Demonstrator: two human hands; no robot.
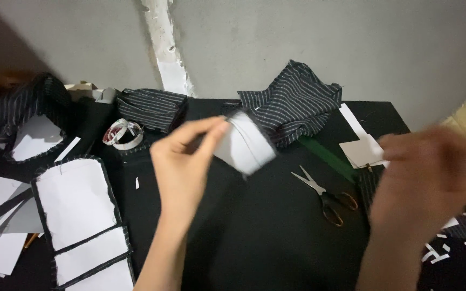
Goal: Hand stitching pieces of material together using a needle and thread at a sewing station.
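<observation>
A white-backed striped fabric piece (248,145) is pinched by the left hand (184,161) above the black table (276,237), beside the scissors (324,196). The right hand (424,172) is blurred; its grip cannot be told.

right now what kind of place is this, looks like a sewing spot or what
Probably a small home sewing or tailoring workspace. A black table holds scissors, striped fabric and cut pieces with white lining. The left hand holds a white-backed piece.
</observation>
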